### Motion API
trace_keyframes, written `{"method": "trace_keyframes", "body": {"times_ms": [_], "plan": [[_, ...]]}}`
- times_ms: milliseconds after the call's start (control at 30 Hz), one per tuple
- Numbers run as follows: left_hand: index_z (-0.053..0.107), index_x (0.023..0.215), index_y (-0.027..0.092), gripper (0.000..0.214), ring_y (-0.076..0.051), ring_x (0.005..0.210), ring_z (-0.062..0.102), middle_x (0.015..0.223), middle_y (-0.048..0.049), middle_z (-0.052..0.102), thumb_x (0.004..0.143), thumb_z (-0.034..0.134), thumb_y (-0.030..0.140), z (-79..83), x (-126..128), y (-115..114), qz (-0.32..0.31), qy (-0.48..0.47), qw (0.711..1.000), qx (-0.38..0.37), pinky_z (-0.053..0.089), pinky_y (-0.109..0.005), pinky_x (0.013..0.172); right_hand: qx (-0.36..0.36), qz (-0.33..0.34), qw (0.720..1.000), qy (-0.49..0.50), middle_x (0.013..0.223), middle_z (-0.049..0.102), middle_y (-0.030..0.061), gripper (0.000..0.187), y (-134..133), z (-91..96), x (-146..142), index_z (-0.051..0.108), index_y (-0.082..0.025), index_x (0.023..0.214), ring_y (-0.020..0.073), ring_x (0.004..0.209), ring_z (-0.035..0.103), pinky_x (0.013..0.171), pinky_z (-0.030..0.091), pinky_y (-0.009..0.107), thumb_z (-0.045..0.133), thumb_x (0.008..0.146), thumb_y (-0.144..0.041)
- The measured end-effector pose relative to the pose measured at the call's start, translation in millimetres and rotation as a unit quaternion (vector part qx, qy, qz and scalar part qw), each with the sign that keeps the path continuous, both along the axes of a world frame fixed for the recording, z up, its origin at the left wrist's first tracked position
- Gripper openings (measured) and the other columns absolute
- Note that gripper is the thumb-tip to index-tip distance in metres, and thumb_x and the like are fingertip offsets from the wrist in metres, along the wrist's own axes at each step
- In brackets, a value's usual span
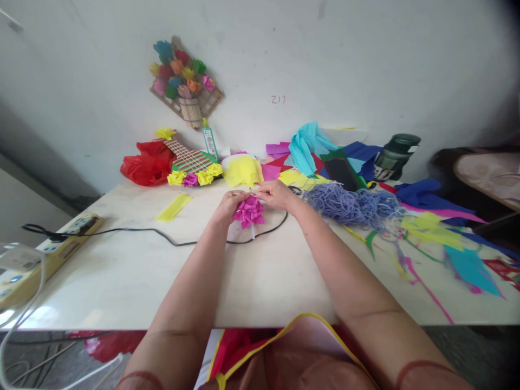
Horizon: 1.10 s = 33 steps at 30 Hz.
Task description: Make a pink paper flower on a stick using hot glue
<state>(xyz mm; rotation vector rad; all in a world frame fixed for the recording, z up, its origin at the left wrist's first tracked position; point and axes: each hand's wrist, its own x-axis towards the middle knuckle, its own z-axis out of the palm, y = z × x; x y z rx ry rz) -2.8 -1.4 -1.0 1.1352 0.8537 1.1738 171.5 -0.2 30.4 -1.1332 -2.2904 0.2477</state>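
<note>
Taking the flower as the clock's centre, I read "217" on the wall point(278, 99), between twelve and one. Lettering marks the yellow-capped bottle point(209, 142) at eleven and the dark green bottle point(395, 158) between two and three, but both are too blurred to read.

The magenta paper flower point(248, 212) is in front of me above the table point(280, 281). My left hand point(232, 205), at its ten o'clock, is closed on it, thumb and fingers drawn together at the upper edge. My right hand point(273, 194) comes in from two, its fingers curled near the left fingertips; I cannot tell whether they pinch anything. A yellow paper strip point(174, 208) lies at nine, a bundle of bluish-purple string point(354, 206) at three.
</note>
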Motion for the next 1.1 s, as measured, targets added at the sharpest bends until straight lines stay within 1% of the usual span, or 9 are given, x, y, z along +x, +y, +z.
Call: {"method": "trace_keyframes", "body": {"times_ms": [133, 267, 333, 400, 533, 667, 767, 967, 1100], "plan": [[0.058, 0.052, 0.014, 0.033, -0.008, 0.044, 0.044, 0.047, 0.0024, 0.051, 0.047, 0.084, 0.034, 0.1, 0, 0, -0.002, 0.006, 1.000, -0.005, 0.030, -0.022, 0.045, -0.036, -0.012, 0.999, 0.012, 0.065, 0.060, 0.0021, 0.029, 4, -3.4, 1, 0.067, -0.014, 0.066, 0.0126, 0.066, 0.051, 0.062, 0.032, 0.024, 0.052, 0.086, -0.028], [0.060, 0.053, 0.014, 0.032, -0.008, 0.045, 0.046, 0.047, 0.0016, 0.052, 0.046, 0.084, 0.034, -0.8, 0, 1, -0.001, 0.013, 1.000, -0.001, 0.031, -0.023, 0.045, -0.051, -0.029, 0.998, -0.001, 0.063, 0.057, 0.0001, 0.030, 3, -2.1, 2, 0.065, -0.015, 0.064, 0.0116, 0.063, 0.047, 0.061, 0.030, 0.024, 0.053, 0.086, -0.032], [0.061, 0.054, 0.014, 0.033, -0.009, 0.045, 0.048, 0.049, 0.0008, 0.055, 0.046, 0.085, 0.035, -1.7, 0, 2, -0.001, 0.015, 1.000, -0.003, 0.032, -0.023, 0.046, -0.054, -0.031, 0.998, -0.011, 0.064, 0.058, -0.0003, 0.031, 2, -1.1, 2, 0.066, -0.015, 0.064, 0.0114, 0.063, 0.046, 0.062, 0.030, 0.024, 0.054, 0.087, -0.032], [0.063, 0.056, 0.013, 0.035, -0.010, 0.047, 0.050, 0.051, -0.0002, 0.057, 0.045, 0.086, 0.037, -2.2, 0, 2, -0.004, 0.013, 1.000, -0.007, 0.033, -0.023, 0.047, -0.052, -0.026, 0.998, -0.020, 0.069, 0.062, 0.0005, 0.029, 2, -1.0, 3, 0.069, -0.016, 0.068, 0.0118, 0.067, 0.050, 0.064, 0.032, 0.023, 0.054, 0.088, -0.032], [0.064, 0.058, 0.012, 0.039, -0.010, 0.049, 0.053, 0.054, -0.0011, 0.060, 0.043, 0.089, 0.039, -1.3, 0, 1, -0.014, 0.007, 1.000, -0.015, 0.036, -0.024, 0.049, -0.035, -0.025, 0.998, -0.041, 0.085, 0.070, 0.0040, 0.026, 3, -1.8, 4, 0.076, -0.016, 0.083, 0.0140, 0.081, 0.058, 0.068, 0.034, 0.023, 0.055, 0.089, -0.031], [0.064, 0.058, 0.012, 0.040, -0.010, 0.050, 0.053, 0.054, -0.0013, 0.061, 0.041, 0.091, 0.038, 0.4, -1, 0, -0.030, 0.000, 0.999, -0.020, 0.037, -0.024, 0.050, -0.020, -0.045, 0.995, -0.084, 0.093, 0.072, 0.0071, 0.027, -1, 2.7, 3, 0.077, -0.015, 0.090, 0.0163, 0.088, 0.061, 0.071, 0.036, 0.024, 0.055, 0.091, -0.031], [0.064, 0.058, 0.013, 0.040, -0.010, 0.051, 0.053, 0.056, -0.0014, 0.062, 0.042, 0.091, 0.037, 0.8, -1, 0, -0.041, -0.004, 0.999, -0.027, 0.037, -0.023, 0.050, -0.009, -0.064, 0.991, -0.116, 0.099, 0.073, 0.0078, 0.027, -6, 8.6, 1, 0.077, -0.017, 0.094, 0.0171, 0.089, 0.061, 0.071, 0.035, 0.026, 0.054, 0.092, -0.031], [0.065, 0.057, 0.012, 0.041, -0.011, 0.051, 0.053, 0.055, -0.0026, 0.063, 0.038, 0.092, 0.037, -1.8, -1, 3, -0.029, -0.010, 0.999, -0.041, 0.038, -0.024, 0.052, 0.001, -0.079, 0.987, -0.142, 0.102, 0.072, 0.0075, 0.028, -15, 17.9, -1, 0.078, -0.019, 0.094, 0.0179, 0.090, 0.061, 0.069, 0.034, 0.027, 0.053, 0.093, -0.031], [0.065, 0.057, 0.012, 0.039, -0.011, 0.051, 0.053, 0.055, -0.0028, 0.062, 0.041, 0.091, 0.036, -4.1, -1, 4, -0.027, -0.006, 0.999, -0.043, 0.038, -0.024, 0.051, 0.001, -0.087, 0.986, -0.142, 0.102, 0.072, 0.0074, 0.028, -17, 21.0, -2, 0.078, -0.019, 0.097, 0.0183, 0.090, 0.061, 0.068, 0.033, 0.028, 0.052, 0.093, -0.030]]}}
